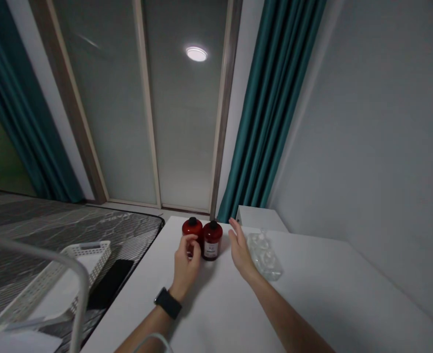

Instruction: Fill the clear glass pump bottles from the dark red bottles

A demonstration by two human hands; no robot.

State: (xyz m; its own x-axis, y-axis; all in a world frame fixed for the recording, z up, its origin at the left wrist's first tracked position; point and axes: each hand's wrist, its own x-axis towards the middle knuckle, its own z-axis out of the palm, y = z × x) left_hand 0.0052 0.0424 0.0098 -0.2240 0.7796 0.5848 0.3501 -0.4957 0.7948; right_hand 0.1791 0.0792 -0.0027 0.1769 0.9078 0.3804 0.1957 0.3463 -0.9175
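Curling by red bottles (212, 239), left fingers (187, 241) face outstretched right fingers (235, 226).

A white table (312, 287) extends beneath both hands. Just beyond the fingers of the left hand (186, 262), a red bottle (191, 227) stands upright; a second, labelled bottle (212, 239) stands beside it, between that hand and the right hand (242, 256). Right of the latter lies clear plasticware (267, 261).
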